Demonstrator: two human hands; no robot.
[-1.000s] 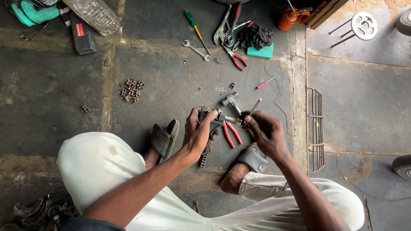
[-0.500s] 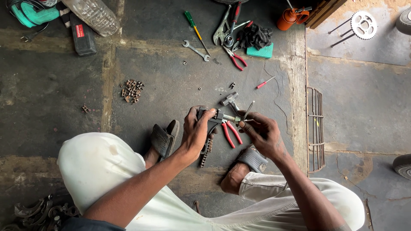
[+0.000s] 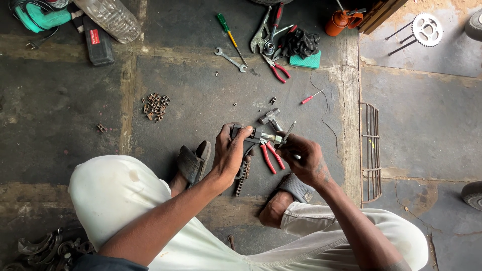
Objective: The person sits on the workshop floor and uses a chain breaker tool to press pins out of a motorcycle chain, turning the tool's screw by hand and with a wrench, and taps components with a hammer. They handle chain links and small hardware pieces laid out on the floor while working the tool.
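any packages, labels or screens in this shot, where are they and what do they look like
Black case: flat rectangular box on the floor, upper left, with a small red label on its lid.
Plastic bottle: clear, ribbed, lying tilted just right of the case; no label shows.
Teal box: small flat ribbed rectangle at top centre, under black chain.
No screens or signs.

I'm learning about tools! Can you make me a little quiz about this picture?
1. True or false: the left hand grips a metal tool.
2. What colour are the handles of the pliers under the hands: A red, B blue, C yellow?
3. What dangles below the left hand?

Key: 1 true. 2 A. 3 a chain.
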